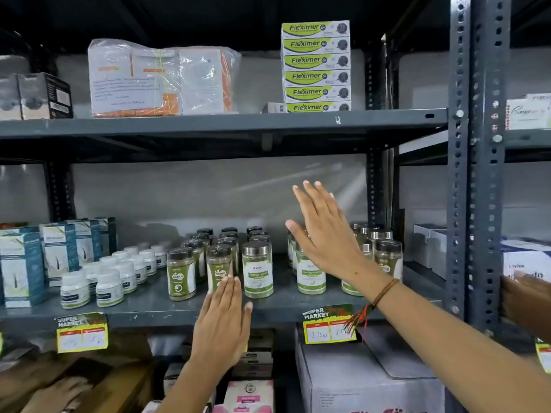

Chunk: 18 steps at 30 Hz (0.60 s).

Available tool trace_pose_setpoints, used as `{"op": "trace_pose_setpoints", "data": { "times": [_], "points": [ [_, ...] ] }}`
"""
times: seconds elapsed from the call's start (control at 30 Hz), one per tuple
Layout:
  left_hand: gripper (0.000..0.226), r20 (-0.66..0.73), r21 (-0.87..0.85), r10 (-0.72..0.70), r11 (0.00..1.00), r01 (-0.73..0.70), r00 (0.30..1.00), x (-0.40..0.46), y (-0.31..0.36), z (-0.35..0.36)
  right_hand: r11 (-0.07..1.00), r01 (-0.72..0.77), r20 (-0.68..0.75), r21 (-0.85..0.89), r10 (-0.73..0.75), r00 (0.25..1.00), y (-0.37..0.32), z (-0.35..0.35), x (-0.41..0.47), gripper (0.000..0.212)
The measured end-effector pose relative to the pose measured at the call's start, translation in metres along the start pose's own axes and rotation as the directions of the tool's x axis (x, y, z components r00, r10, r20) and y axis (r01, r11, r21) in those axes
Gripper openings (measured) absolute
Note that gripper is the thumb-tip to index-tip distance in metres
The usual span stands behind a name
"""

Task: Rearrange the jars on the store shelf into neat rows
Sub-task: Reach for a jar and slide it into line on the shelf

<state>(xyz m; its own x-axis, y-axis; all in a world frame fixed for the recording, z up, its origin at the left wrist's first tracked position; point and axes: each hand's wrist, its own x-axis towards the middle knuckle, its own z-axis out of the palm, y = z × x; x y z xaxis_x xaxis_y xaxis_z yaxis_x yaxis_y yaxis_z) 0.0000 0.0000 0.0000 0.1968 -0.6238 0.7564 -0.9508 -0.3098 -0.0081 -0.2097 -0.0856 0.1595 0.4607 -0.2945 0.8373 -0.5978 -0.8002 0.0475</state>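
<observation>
Green-labelled jars stand on the grey middle shelf. Black-lidded jars form rows at centre-left. A silver-lidded jar stands beside them, and more silver-lidded jars cluster to the right. My left hand is flat with fingers together, its fingertips at the base of a black-lidded jar, holding nothing. My right hand is raised and spread open in front of the right cluster, partly hiding a jar.
Small white bottles and blue-white cartons fill the shelf's left. Stacked Fleximer boxes and a plastic-wrapped bundle sit on the shelf above. A steel upright bounds the right. Price tags hang on the edge; cartons lie below.
</observation>
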Motion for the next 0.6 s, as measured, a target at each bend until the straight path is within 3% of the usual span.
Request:
{"op": "trace_pose_setpoints", "data": {
  "times": [0.13,0.33,0.6],
  "points": [
    [0.061,0.065,-0.079,-0.046,0.996,0.051,0.997,0.001,0.005,-0.002,1.000,0.016,0.103,-0.012,-0.015,0.995,-0.003,0.015,0.001,0.067],
    [0.035,0.054,-0.058,-0.033,0.998,0.037,0.998,0.009,0.006,0.001,0.997,0.017,0.212,0.076,-0.033,0.977,-0.011,0.043,0.008,0.067],
    [0.045,0.030,-0.022,-0.018,1.000,0.019,0.999,0.012,0.004,0.021,0.991,-0.049,0.490,0.125,-0.019,0.872,-0.024,0.080,0.033,0.076]
  ]
}}
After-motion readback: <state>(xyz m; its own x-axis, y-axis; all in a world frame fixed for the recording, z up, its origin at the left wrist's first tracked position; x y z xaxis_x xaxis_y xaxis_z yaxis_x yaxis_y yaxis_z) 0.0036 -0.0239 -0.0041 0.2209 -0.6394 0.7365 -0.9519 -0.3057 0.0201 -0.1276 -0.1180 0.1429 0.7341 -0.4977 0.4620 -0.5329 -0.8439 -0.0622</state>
